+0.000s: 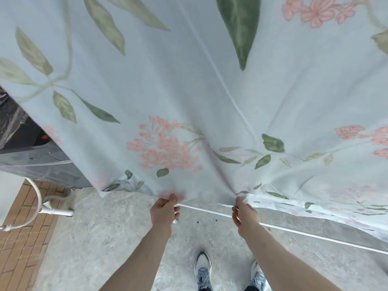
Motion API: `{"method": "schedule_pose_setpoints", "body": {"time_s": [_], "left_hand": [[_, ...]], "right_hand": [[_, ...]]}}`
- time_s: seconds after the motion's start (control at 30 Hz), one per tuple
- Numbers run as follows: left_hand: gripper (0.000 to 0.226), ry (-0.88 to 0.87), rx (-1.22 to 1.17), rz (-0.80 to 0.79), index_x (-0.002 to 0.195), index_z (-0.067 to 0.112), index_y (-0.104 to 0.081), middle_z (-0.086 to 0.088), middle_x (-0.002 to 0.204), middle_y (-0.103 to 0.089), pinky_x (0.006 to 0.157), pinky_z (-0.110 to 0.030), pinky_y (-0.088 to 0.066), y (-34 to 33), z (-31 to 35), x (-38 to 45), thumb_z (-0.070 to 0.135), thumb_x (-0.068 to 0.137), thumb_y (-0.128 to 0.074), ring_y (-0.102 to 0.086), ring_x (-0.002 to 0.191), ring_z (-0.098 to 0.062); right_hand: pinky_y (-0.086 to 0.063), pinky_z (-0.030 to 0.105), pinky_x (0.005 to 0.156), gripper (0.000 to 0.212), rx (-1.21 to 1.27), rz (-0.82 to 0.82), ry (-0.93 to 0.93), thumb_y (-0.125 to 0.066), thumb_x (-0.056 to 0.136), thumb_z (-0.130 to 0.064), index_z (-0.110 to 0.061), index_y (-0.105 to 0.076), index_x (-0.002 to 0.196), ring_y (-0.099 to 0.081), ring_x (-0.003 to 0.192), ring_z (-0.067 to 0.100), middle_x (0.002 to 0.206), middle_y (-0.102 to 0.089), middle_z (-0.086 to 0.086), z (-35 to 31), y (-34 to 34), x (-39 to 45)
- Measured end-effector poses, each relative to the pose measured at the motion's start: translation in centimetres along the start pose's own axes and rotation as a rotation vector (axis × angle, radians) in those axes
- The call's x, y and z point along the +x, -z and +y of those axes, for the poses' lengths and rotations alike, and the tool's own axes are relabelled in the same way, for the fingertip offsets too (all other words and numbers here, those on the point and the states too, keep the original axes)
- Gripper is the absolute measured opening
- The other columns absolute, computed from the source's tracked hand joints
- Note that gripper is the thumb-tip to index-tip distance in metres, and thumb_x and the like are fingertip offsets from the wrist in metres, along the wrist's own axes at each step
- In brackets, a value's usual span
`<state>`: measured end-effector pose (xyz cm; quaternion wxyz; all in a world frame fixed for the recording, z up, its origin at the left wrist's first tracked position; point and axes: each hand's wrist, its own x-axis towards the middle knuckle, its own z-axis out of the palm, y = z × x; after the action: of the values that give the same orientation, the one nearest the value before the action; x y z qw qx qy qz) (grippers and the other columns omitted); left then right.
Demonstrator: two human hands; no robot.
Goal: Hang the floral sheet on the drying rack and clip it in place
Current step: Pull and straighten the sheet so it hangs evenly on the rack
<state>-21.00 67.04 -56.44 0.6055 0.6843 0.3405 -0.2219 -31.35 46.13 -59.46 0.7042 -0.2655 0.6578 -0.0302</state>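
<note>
The floral sheet (189,91), pale blue with green leaves and pink blossoms, hangs in front of me and fills the upper two thirds of the view. My left hand (164,211) pinches its lower hem at a pink flower. My right hand (243,215) grips the hem a short way to the right, where the cloth bunches into folds. A white bar of the drying rack (210,211) runs low between and behind my hands and on to the right. The top of the rack is hidden by the sheet. No clips are visible.
A curved white rack leg (37,198) stands at the left over red brick paving (21,244). A dark covered object (31,156) sits behind the sheet's left edge. Grey concrete floor (105,238) lies below, with my two shoes (202,269) near the bottom.
</note>
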Motion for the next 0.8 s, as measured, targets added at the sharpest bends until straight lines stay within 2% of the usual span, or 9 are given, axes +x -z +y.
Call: {"method": "schedule_pose_setpoints", "body": {"time_s": [0.13,0.27,0.33,0.47,0.6,0.8], "left_hand": [[0.025,-0.049,0.063,0.057,0.081,0.004,-0.065,-0.008,0.069,-0.062,0.054,-0.028,-0.056,-0.9,0.1,2.7,0.021,0.096,-0.073,-0.063,0.059,-0.019],[0.028,-0.067,0.106,0.076,0.076,0.006,-0.066,-0.008,0.066,-0.067,0.064,-0.037,-0.061,-2.4,-0.8,5.6,0.025,0.095,-0.074,-0.068,0.062,-0.022],[0.030,-0.071,0.117,0.080,0.074,0.006,-0.067,-0.007,0.061,-0.068,0.070,-0.043,-0.062,-3.2,-1.3,7.4,0.026,0.095,-0.075,-0.069,0.062,-0.023],[0.026,-0.058,0.081,0.082,0.082,0.003,-0.069,-0.008,0.067,-0.070,0.064,-0.037,-0.059,-4.7,-3.1,10.8,0.026,0.094,-0.076,-0.069,0.058,-0.020],[0.027,-0.060,0.112,0.077,0.084,0.004,-0.072,-0.006,0.068,-0.072,0.069,-0.042,-0.063,-5.7,-5.3,12.6,0.028,0.094,-0.076,-0.071,0.058,-0.016],[0.027,-0.056,0.154,0.058,0.086,0.006,-0.073,-0.006,0.065,-0.072,0.073,-0.044,-0.064,-6.5,-7.8,14.9,0.032,0.094,-0.074,-0.071,0.064,-0.021]], "right_hand": [[-0.052,0.026,0.065,0.016,-0.104,0.037,0.077,-0.075,0.094,-0.030,-0.018,-0.065,0.089,-0.068,0.075,0.012,0.095,-0.071,0.006,1.0,0.7,1.8],[-0.051,0.026,0.063,0.018,-0.169,0.068,0.132,-0.074,0.095,-0.032,-0.018,-0.067,0.086,-0.069,0.074,0.013,0.091,-0.071,0.005,1.6,0.0,4.2],[-0.050,0.026,0.062,0.023,-0.208,0.070,0.150,-0.072,0.096,-0.031,-0.013,-0.066,0.084,-0.068,0.074,0.013,0.089,-0.070,0.006,1.8,-0.4,5.7],[-0.050,0.027,0.060,0.026,-0.260,0.089,0.194,-0.070,0.098,-0.030,-0.010,-0.065,0.082,-0.068,0.073,0.013,0.084,-0.068,0.005,2.5,-1.0,9.1],[-0.049,0.026,0.062,0.028,-0.284,0.113,0.202,-0.069,0.098,-0.031,-0.012,-0.063,0.078,-0.068,0.074,0.013,0.082,-0.068,0.005,3.5,-0.3,11.3],[-0.052,0.028,0.063,0.028,-0.309,0.167,0.193,-0.072,0.096,-0.032,-0.010,-0.068,0.080,-0.072,0.079,0.012,0.085,-0.074,0.006,5.1,0.4,14.2]]}}
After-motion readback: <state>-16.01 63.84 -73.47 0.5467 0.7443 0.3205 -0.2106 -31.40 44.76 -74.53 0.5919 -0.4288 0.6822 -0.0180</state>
